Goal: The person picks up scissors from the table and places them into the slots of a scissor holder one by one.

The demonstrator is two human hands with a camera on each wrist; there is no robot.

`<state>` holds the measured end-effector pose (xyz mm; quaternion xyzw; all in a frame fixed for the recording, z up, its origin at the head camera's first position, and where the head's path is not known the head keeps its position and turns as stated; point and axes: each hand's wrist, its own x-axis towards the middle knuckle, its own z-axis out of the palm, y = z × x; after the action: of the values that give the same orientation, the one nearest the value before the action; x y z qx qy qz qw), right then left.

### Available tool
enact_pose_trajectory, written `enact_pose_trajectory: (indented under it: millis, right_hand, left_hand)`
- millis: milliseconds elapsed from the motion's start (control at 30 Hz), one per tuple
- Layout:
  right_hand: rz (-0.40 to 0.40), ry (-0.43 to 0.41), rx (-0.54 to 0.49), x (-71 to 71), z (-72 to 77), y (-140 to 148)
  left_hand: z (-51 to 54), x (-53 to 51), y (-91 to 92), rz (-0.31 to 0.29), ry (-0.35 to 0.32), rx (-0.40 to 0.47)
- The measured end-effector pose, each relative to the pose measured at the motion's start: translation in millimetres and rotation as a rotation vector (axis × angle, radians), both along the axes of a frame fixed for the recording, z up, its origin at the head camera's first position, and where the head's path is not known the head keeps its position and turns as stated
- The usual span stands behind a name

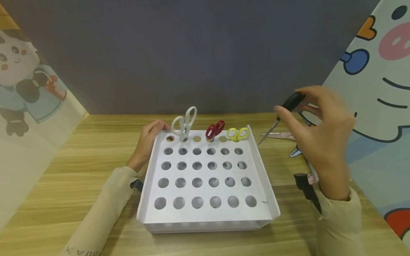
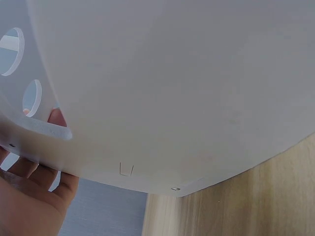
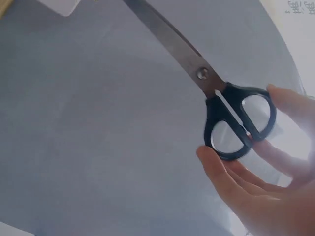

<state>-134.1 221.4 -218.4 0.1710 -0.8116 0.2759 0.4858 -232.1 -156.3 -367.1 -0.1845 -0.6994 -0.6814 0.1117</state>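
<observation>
A white rack [image 1: 205, 215] with rows of round holes stands on the table. My left hand [image 1: 148, 140] grips its back left corner, with fingers curled round the edge in the left wrist view. My right hand [image 1: 330, 131] is raised to the right of the rack. Thumb and fingers pinch the handles of black-handled scissors [image 3: 212, 88], whose closed blades point down and left towards the rack's right wall. Three pairs stand handles up in the back row: white scissors [image 1: 184, 124], dark red scissors [image 1: 215, 130] and yellow scissors [image 1: 238, 134].
More scissors lie on the table to the right, partly hidden by my right hand and forearm; one metal blade [image 1: 278, 135] and a light blue handle [image 1: 295, 153] show. A grey panel [image 1: 205, 57] rises behind the table [image 1: 80, 170]. Cartoon-printed walls flank both sides.
</observation>
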Motion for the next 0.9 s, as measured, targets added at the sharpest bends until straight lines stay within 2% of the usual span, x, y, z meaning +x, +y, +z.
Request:
enact_pose_trajectory:
  millis: [100, 200, 333, 533, 700, 900]
  right_hand:
    - [0.007, 0.048, -0.038, 6.2, 3.3, -7]
    - [0.047, 0.029, -0.035, 12.1, 5.4, -12]
    - [0.121, -0.055, 0.026, 15.9, 4.5, -17]
    - [0.188, -0.159, 0.138, 13.4, -4.7, -22]
    - [0.253, -0.233, 0.169, 10.6, -11.6, -27]
    - [0.218, -0.399, 0.296, 11.8, -15.2, -29]
  left_hand:
    - [0.3, 0.2, 0.0, 0.001, 0.003, -0.004]
    - [0.3, -0.1, 0.1, 0.006, 0.01, -0.008]
    - [0.0, -0.6, 0.3, 0.007, 0.015, 0.0]
    - [-0.7, -1.1, 0.4, 0.004, 0.017, 0.005]
    - [-0.8, -1.2, 0.1, -0.002, 0.011, 0.011]
    - [-1.1, -1.3, -0.4, -0.006, 0.013, 0.011]
